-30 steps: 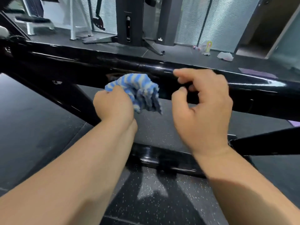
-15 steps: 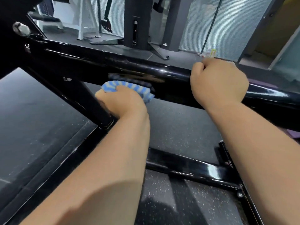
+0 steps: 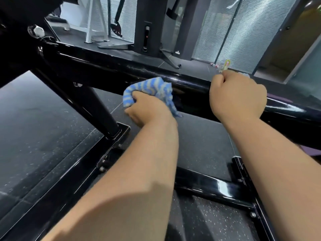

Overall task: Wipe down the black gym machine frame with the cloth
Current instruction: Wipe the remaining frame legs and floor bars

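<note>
A glossy black frame bar (image 3: 104,66) runs across the view from upper left to right. My left hand (image 3: 147,110) grips a bunched blue and white striped cloth (image 3: 152,89) and holds it against the near side of that bar. My right hand (image 3: 238,96) is curled over the top of the same bar, a short way to the right of the cloth. A black diagonal strut (image 3: 86,105) drops from the bar to a bolted base plate (image 3: 119,134) just left of my left hand.
Lower black frame members (image 3: 217,188) cross the speckled rubber floor below my arms. Beyond the bar stand a dark machine column (image 3: 147,32), a white frame (image 3: 90,28) and window blinds. A small spray bottle (image 3: 225,65) sits on the floor behind my right hand.
My right hand went from open above the bar to gripping its top. My left hand slid the cloth along the bar's near side, and the bunched cloth now sticks up above my hand.
</note>
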The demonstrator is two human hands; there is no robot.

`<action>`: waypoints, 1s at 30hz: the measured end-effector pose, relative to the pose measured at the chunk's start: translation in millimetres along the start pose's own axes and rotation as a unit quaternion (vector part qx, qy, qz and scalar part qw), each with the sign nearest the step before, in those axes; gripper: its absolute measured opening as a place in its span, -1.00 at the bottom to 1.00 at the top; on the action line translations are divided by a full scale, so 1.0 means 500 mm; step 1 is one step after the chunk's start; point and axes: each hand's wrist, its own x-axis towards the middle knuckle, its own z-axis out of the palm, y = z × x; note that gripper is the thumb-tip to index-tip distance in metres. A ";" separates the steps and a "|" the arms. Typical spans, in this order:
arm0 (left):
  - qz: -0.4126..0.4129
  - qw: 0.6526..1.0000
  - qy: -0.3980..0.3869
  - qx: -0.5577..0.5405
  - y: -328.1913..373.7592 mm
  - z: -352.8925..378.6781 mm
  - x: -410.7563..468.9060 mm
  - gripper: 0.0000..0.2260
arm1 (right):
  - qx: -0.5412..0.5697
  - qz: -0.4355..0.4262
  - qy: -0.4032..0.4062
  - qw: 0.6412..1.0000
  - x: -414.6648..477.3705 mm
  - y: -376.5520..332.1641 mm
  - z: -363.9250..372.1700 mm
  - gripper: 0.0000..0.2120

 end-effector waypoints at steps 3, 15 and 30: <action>0.080 0.996 -0.043 0.024 -0.029 0.004 -0.048 -0.79 | -0.004 -0.008 0.006 1.000 0.000 0.005 0.004 -0.73; 0.064 0.998 -0.011 -0.007 -0.005 0.023 -0.017 -0.67 | -0.012 -0.015 0.018 1.000 -0.003 0.001 0.009 -0.75; 0.611 0.446 -0.060 0.652 0.136 0.014 0.035 -0.52 | -0.043 -0.081 -0.031 0.995 0.008 0.016 -0.003 -0.81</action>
